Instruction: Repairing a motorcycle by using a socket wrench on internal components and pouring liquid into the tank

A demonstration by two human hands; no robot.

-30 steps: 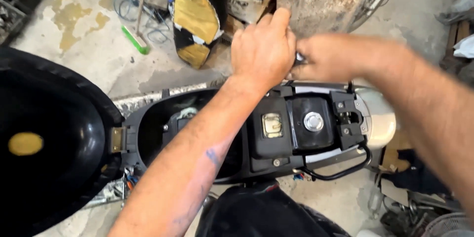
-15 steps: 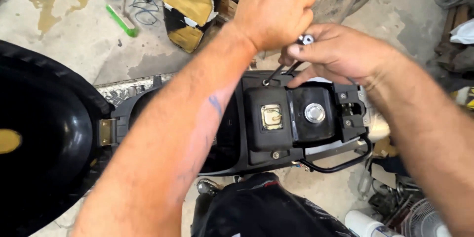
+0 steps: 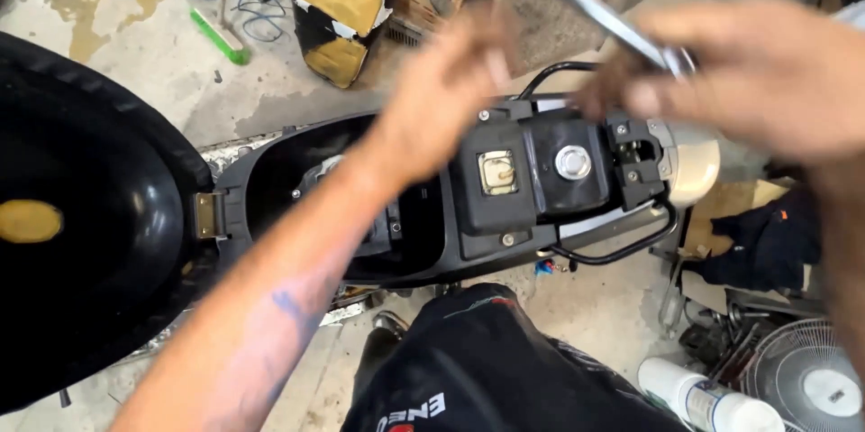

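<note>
A scooter lies open below me, its black seat (image 3: 81, 216) tipped up at the left over the storage tub (image 3: 297, 162). My right hand (image 3: 766, 72) hovers above the scooter's rear and grips a slim silver wrench (image 3: 608, 18) that points up and left. My left hand (image 3: 446, 94) is raised over the black rear panel (image 3: 505, 193); motion blur hides its fingers, and nothing shows in it. Under the hands sit a round metal filler cap (image 3: 573, 162) and a black grab rail (image 3: 622, 252).
A torn black and yellow seat cushion (image 3: 338, 9), a green-handled tool (image 3: 216, 36) and loose cables lie on the concrete beyond the scooter. My black-trousered knee (image 3: 487, 360) is in front. A fan (image 3: 806, 387) and a white canister (image 3: 707, 400) stand at the lower right.
Both hands have lifted off the rear panel. The left hand has let go of the wrench and moved left; the right hand has carried it up and to the right.
</note>
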